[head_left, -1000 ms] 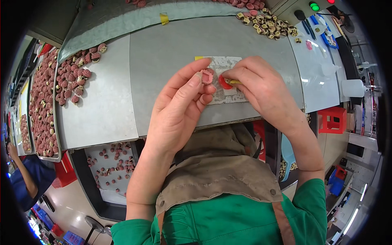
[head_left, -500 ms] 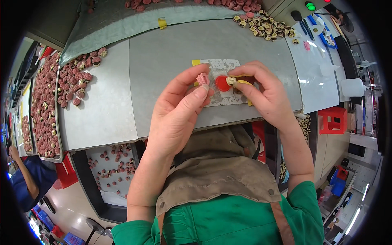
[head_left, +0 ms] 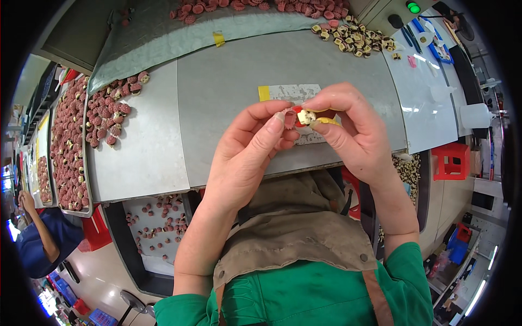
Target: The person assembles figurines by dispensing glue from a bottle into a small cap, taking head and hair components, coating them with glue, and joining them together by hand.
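Observation:
My left hand pinches a small pink bumpy shell, its hollow side facing right. Between thumb and fingertips of my right hand, which wear yellow finger covers, sits a small cream-and-dark piece. The piece is right beside the shell's opening; whether they touch I cannot tell. Behind my fingertips, mostly hidden, is a red round dish over a worn white board on the grey table.
Several cream-and-dark pieces lie piled at the back right, pink shells at the back. To the left, a metal tray holds many pink-and-dark pieces. An open drawer and red stools are below. Another person's arm shows far left.
My hands have come together, bringing the cream-and-dark piece up to the pink shell. The shell has turned its hollow side to the right. The whole view has shifted slightly.

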The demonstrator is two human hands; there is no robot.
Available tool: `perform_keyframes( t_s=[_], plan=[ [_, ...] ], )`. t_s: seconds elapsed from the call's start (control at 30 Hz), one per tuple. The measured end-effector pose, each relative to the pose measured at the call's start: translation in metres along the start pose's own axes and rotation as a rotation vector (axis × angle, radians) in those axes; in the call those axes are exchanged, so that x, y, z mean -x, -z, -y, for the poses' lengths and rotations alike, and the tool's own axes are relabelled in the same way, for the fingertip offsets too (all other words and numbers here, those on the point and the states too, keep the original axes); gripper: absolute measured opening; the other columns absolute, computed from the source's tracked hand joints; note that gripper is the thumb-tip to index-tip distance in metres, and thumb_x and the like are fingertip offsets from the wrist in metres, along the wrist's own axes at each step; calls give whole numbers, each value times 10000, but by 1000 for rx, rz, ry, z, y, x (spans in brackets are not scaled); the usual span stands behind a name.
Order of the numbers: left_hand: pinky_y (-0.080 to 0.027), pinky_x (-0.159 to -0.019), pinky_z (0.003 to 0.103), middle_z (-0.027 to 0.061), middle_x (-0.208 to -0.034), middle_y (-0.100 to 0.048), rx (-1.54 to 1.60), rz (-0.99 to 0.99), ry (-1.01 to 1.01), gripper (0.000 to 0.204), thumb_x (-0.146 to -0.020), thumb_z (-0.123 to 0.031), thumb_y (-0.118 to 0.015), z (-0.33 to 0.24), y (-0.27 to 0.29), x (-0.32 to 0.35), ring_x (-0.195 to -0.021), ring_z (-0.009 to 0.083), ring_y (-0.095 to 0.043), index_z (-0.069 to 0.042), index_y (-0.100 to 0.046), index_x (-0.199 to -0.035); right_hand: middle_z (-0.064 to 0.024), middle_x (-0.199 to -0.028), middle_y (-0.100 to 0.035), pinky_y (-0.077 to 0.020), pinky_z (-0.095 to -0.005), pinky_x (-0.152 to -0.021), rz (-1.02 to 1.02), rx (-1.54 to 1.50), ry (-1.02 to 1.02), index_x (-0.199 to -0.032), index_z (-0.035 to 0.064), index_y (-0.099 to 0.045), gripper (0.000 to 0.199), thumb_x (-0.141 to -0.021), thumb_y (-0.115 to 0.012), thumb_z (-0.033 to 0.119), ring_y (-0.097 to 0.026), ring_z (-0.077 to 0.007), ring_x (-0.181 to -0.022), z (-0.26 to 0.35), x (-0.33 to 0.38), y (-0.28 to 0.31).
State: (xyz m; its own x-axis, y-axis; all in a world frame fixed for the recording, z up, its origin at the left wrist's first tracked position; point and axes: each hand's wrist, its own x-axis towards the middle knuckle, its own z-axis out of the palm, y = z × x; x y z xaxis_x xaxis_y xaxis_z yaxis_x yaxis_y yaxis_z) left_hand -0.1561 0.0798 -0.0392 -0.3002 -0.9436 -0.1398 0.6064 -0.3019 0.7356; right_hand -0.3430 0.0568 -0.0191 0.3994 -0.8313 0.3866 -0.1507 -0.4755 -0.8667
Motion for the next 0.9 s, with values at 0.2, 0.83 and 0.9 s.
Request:
perform_keyframes(
  t_s=[0.2,0.83,0.9],
  plan=[
    [-479,-849,265,64,-1084,-614,-12,24,-7,285,-969,-195,-560,4,6,-3,-939,119,-587,-13,-549,-1188,-108,-1032,-577,-478,-305,-796,51,340,211,-1063,31,-601,209,-857,-631,41,-581,-210,-916,-2,-5,-1],
    [-486,-883,263,61,-1030,-619,-265,-28,-254,247,-935,-53,-582,12,-3,2,-995,124,-598,15,-560,-1172,-104,-1071,-560,-464,-311,-829,-71,17,-33,-1076,43,-598,263,-837,-690,106,-564,-216,-980,-4,14,-14],
    [-481,-869,258,57,-1016,-609,-208,33,-97,363,-928,-81,-600,7,0,2,-995,122,-591,1,-485,-1263,-100,-1095,-546,-462,-316,-841,-100,187,44,-1083,57,-607,322,-807,-731,167,-558,-218,-994,3,10,-10]
  ],
)
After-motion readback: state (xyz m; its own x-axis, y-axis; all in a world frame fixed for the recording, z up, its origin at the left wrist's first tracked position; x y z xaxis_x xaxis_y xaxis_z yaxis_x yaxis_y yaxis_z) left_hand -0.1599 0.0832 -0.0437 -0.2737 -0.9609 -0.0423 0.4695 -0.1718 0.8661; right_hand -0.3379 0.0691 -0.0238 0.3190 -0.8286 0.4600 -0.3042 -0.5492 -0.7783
